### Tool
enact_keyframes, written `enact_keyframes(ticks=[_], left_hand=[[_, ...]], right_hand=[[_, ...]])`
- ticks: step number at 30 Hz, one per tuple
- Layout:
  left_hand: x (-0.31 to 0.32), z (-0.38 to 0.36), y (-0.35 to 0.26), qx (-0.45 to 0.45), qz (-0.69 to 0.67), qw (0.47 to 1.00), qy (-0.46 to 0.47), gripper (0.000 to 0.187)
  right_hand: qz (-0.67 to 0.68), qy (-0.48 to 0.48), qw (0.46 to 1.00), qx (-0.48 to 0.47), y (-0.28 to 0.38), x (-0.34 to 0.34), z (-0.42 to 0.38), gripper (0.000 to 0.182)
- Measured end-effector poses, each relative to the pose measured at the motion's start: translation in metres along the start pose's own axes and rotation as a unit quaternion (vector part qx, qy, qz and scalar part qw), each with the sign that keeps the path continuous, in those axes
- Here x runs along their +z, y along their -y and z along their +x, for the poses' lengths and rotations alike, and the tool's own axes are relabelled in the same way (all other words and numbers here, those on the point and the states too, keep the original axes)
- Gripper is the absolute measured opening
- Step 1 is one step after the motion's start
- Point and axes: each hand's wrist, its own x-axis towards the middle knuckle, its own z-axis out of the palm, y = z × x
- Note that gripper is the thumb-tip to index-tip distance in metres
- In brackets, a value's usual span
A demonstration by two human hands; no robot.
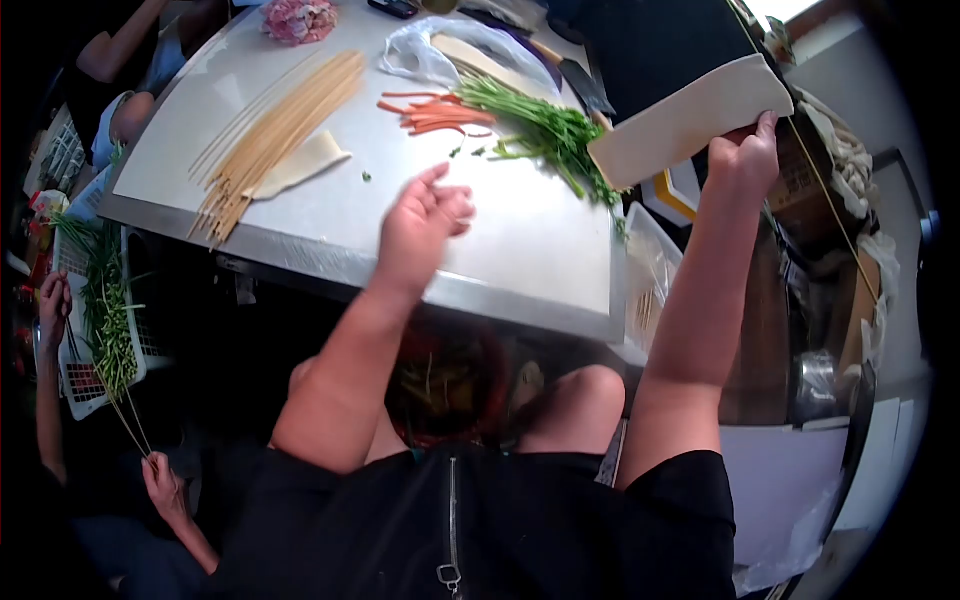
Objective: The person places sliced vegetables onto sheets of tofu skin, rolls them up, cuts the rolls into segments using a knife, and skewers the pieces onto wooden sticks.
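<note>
My right hand [745, 158] grips one end of a flat, pale, oblong sheet [685, 118] that looks like tofu skin. It holds the sheet raised past the table's right edge. Over the near part of the white table [530, 255] hovers my left hand [425, 222], its fingers loosely bent and apart, with nothing visible in it. Beyond that hand lie orange carrot strips [445, 114] and a bunch of leafy green herbs [560, 135]. A folded pale sheet [300, 166] rests beside a fan of wooden skewers [290, 125] on the left.
A clear plastic bag [405, 52] with more pale sheets and a knife [587, 88] lie toward the back. A pink bundle [298, 20] sits at the far edge. At left, another person's hands [165, 485] hold skewers near a white basket [85, 395] of green stalks.
</note>
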Motion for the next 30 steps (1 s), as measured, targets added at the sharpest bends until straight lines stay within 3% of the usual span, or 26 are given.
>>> enact_keyframes(ticks=[1, 4, 5, 6, 7, 8, 9, 13, 15, 17, 19, 20, 22, 26, 28, 29, 30], left_hand=[[-0.002, 0.001, -0.010, -0.036, -0.022, 0.999, -0.022, 0.052], [-0.011, -0.001, -0.027, -0.131, -0.011, 0.991, -0.030, 0.071], [-0.014, -0.001, -0.031, -0.158, -0.008, 0.987, -0.019, 0.079], [-0.015, -0.002, -0.032, -0.167, -0.003, 0.986, -0.013, 0.083], [-0.016, -0.004, -0.032, -0.177, 0.003, 0.984, -0.007, 0.088], [-0.017, -0.005, -0.035, -0.192, -0.015, 0.981, -0.001, 0.088], [-0.019, -0.006, -0.036, -0.194, -0.010, 0.981, -0.002, 0.088], [-0.029, -0.005, -0.035, -0.176, 0.005, 0.983, 0.047, 0.074], [-0.031, -0.008, -0.041, -0.109, 0.149, 0.976, 0.113, 0.070], [-0.030, -0.009, -0.046, -0.137, 0.129, 0.966, 0.179, 0.069], [-0.033, -0.009, -0.047, -0.173, 0.160, 0.951, 0.198, 0.064], [-0.032, -0.010, -0.046, -0.176, 0.161, 0.951, 0.195, 0.064], [-0.029, -0.010, -0.043, -0.131, 0.212, 0.949, 0.191, 0.057], [-0.027, -0.006, -0.038, -0.123, 0.291, 0.935, 0.158, 0.042], [-0.027, 0.000, -0.032, 0.046, 0.446, 0.880, 0.159, 0.027], [-0.024, 0.004, -0.029, 0.046, 0.444, 0.880, 0.161, 0.027], [-0.020, 0.007, -0.026, 0.204, 0.504, 0.831, 0.119, 0.022]], right_hand=[[-0.004, -0.006, 1.000, 0.000, 0.002, -0.006, -0.024, 0.034], [-0.130, 0.129, 0.983, -0.008, -0.024, -0.026, -0.119, 0.032], [-0.276, 0.168, 0.943, -0.077, -0.051, -0.047, -0.149, 0.028], [-0.285, 0.207, 0.933, -0.065, -0.068, -0.048, -0.194, 0.026], [-0.307, 0.231, 0.923, 0.035, -0.080, -0.046, -0.230, 0.027], [-0.410, 0.317, 0.854, 0.038, -0.088, -0.052, -0.258, 0.027], [-0.369, 0.377, 0.849, -0.020, -0.101, -0.061, -0.280, 0.026], [-0.414, 0.341, 0.841, -0.072, -0.073, -0.066, -0.265, 0.024], [-0.445, 0.295, 0.845, -0.030, -0.072, -0.087, -0.230, 0.023], [-0.539, 0.353, 0.756, -0.117, -0.074, -0.121, -0.189, 0.022], [-0.561, 0.387, 0.730, -0.048, -0.069, -0.136, -0.175, 0.021], [-0.558, 0.409, 0.717, -0.086, -0.067, -0.141, -0.174, 0.022], [-0.554, 0.406, 0.720, -0.095, -0.070, -0.144, -0.176, 0.022], [-0.553, 0.400, 0.724, -0.100, -0.073, -0.147, -0.176, 0.024], [-0.555, 0.406, 0.719, -0.102, -0.070, -0.147, -0.177, 0.027], [-0.584, 0.405, 0.689, -0.143, -0.071, -0.145, -0.179, 0.031], [-0.610, 0.403, 0.657, -0.185, -0.071, -0.140, -0.180, 0.036]])
